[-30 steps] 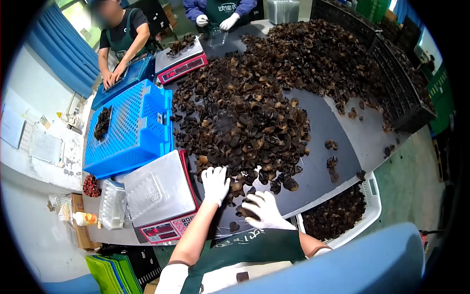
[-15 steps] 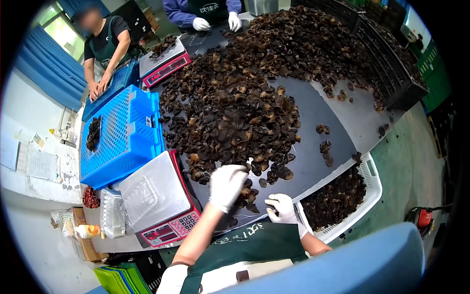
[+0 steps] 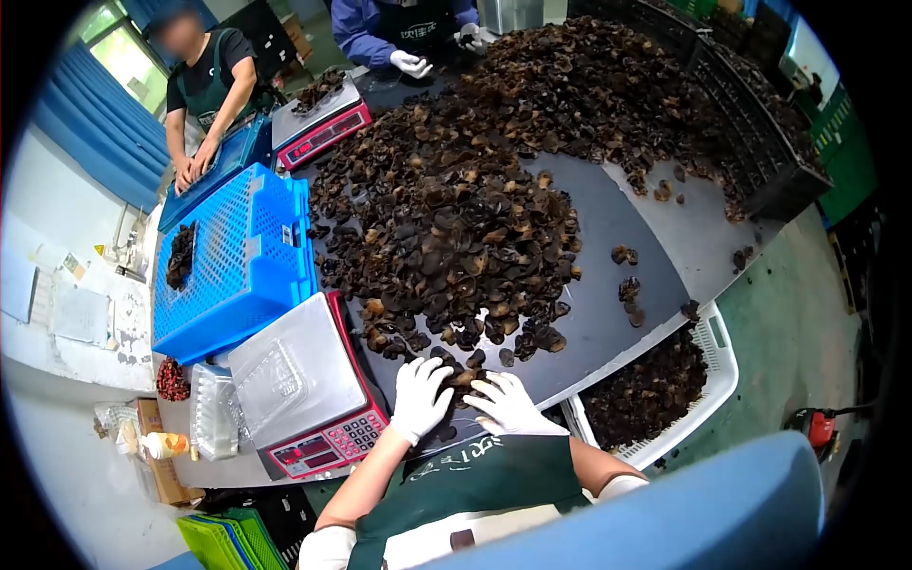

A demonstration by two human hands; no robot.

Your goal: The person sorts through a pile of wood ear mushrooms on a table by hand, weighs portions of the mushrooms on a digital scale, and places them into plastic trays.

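Observation:
Both my hands wear white gloves and flank a small cluster of dark wood ear mushrooms [image 3: 463,378] at the near edge of the table. My left hand [image 3: 421,399] lies against the left side of the cluster, its fingers stretched forward and apart. From the other side, my right hand [image 3: 506,404] rests on the pieces with fingers extended to the left. Just beyond is a large heap of wood ears [image 3: 465,228]. A scale [image 3: 304,375] to the left carries a clear plastic tray [image 3: 275,372].
A white basket [image 3: 727,366] of wood ears stands below the table edge at right. Blue crates [image 3: 237,275], stacked clear trays [image 3: 214,413] and a second scale [image 3: 323,128] are on the left. Two co-workers [image 3: 214,85] [image 3: 404,38] stand across the table.
My left hand has drawn back toward me from the heap's edge. My right hand has moved left and forward onto the small cluster. The far co-worker's gloved hands have shifted to the right.

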